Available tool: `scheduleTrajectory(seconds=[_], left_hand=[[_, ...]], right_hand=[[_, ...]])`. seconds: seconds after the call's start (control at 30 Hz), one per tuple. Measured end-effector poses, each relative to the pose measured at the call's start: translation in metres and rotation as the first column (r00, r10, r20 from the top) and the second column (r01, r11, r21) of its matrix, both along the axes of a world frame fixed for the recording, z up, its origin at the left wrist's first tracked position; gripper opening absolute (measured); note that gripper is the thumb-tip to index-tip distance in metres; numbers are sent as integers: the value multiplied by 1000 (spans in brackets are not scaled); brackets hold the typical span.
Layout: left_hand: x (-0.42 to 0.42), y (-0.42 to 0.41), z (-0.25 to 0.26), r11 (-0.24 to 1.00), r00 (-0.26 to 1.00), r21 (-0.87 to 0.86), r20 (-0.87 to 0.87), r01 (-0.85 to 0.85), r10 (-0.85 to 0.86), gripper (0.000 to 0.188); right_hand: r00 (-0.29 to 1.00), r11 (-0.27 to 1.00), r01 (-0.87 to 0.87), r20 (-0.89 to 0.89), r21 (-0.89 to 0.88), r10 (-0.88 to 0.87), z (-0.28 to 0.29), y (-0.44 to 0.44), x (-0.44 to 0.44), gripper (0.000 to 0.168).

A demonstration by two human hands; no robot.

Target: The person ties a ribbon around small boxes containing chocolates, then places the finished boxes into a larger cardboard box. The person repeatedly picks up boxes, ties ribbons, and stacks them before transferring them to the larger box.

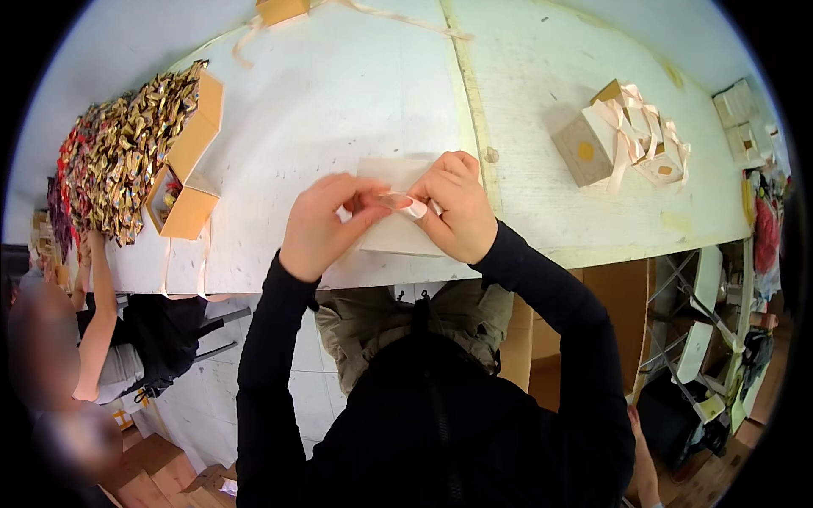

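Note:
A pale cardboard gift box point(400, 238) lies on the white table point(330, 114) in front of me. Over its top, a pink satin ribbon point(414, 208) is looped between my two hands. My left hand point(331, 219) pinches the ribbon's left part between thumb and forefinger. From the other side, my right hand point(454, 206) grips the looped ribbon with its thumb under the fingers. The fingers hide part of the ribbon and the box's upper face, so I cannot tell whether it is knotted.
Several ribbon-tied gift boxes point(587, 149) stand at the right. A large heap of wrapped sweets point(136, 146) covers the left end, beside open boxes point(190, 209) with trailing ribbons. Another box point(282, 11) sits at the far edge. A co-worker's arm point(98, 311) reaches to the heap.

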State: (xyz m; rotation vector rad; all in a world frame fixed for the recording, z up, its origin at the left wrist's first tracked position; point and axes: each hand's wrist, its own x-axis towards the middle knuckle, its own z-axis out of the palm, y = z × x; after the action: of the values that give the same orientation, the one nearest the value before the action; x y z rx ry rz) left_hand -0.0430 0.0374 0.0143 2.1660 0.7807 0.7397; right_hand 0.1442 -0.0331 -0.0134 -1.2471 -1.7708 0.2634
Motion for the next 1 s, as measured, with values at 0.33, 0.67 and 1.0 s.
scheduleTrajectory(seconds=[0.33,0.67,1.0], left_hand=[[4,31,-22,963,966,150,97,224,-240,21],[13,26,-13,800,911,456,-61,389,-408,24],[13,18,-12,953,955,58,1,298,-298,37]], right_hand=[[841,724,-496,-471,-479,264,32,3,42,21],[784,840,-282,-616,-463,-77,13,34,33,23],[983,838,106,185,-536,-6,68,47,95,18]])
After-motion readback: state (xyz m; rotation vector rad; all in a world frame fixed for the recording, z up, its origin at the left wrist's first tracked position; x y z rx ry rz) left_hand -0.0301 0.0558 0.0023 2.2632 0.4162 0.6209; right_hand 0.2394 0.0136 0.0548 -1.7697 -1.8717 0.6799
